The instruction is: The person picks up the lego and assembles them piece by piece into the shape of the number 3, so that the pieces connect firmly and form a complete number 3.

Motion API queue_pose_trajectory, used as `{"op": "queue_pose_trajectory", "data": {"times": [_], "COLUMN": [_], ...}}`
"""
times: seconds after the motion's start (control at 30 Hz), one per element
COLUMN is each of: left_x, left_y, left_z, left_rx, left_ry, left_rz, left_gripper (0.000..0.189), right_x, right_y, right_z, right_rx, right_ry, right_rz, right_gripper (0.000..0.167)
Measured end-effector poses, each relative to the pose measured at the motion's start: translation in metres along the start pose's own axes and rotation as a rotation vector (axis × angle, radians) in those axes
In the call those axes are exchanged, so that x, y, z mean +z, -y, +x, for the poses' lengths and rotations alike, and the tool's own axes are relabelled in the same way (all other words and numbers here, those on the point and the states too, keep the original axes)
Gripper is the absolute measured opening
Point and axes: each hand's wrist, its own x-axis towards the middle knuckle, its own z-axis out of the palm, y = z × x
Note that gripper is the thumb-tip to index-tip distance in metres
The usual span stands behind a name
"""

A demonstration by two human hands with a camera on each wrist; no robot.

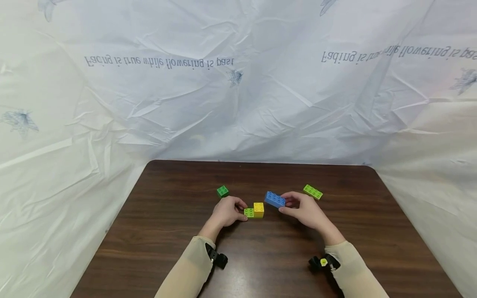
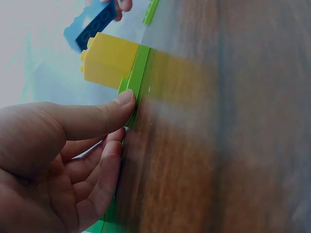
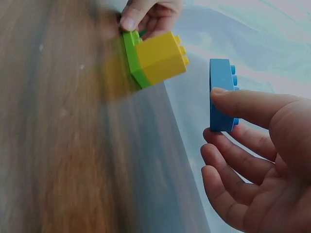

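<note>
My left hand pinches the end of a thin light green building brick between thumb and fingers, low at the tabletop. On that brick's other end stands a taller yellow brick, pressed onto the studs with its own studs upward. To the right, a long blue brick is gripped by its end in my right hand, raised off the table. The right wrist view shows the thumb across the blue brick's side, its studs facing away from the tabletop. The other fingers of that hand are loosely bent.
A small dark green brick lies just beyond my left hand. Beyond my right hand lies a long light green brick. The dark wooden table ends at a wrinkled white sheet with printed lettering behind it.
</note>
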Motion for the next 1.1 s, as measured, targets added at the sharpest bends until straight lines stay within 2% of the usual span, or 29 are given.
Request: {"op": "queue_pose_trajectory", "data": {"times": [0.47,0.73,1.1], "left_x": [-0.001,-0.002,-0.002], "left_y": [0.001,0.003,0.002], "left_z": [0.000,0.001,0.000], "left_rx": [0.006,0.000,0.003], "left_ry": [0.003,0.023,0.015], "left_rz": [-0.019,-0.052,-0.057], "left_gripper": [0.029,0.030,0.028], "right_x": [0.014,0.023,0.031], "right_y": [0.017,0.020,0.019], "right_z": [0.012,0.018,0.020], "right_rx": [-0.036,-0.041,-0.064], "right_ry": [0.038,0.048,0.055], "right_rz": [0.051,0.070,0.087], "right_gripper": [0.042,0.040,0.039]}}
